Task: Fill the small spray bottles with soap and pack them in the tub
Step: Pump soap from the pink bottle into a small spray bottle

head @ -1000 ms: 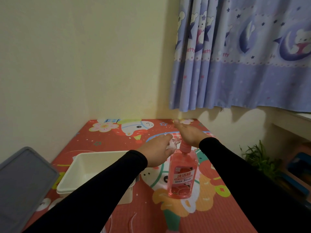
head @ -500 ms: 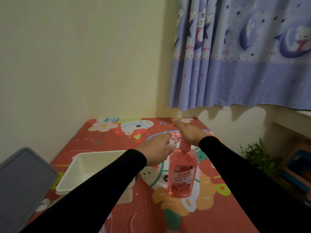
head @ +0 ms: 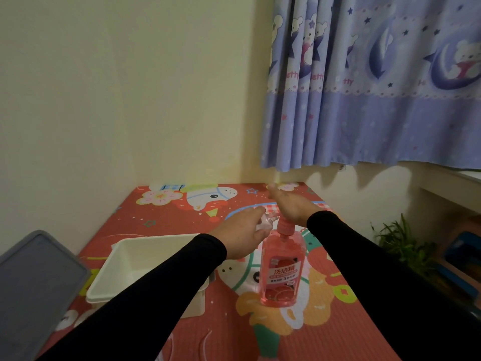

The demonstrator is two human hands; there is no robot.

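Left hand [head: 240,234], fingers curled around a small clear spray bottle [head: 265,222]; right hand [head: 291,209], fingers together, flat atop pink soap bottle [head: 282,269] pump; white tub [head: 125,267] left.

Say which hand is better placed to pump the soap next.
Right: the right hand lies flat on the pink soap bottle pump, while the left hand is occupied gripping the small clear bottle.

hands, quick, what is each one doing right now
Left hand: closed around a small clear bottle.
Right hand: open, palm pressing down on the pink soap bottle pump.
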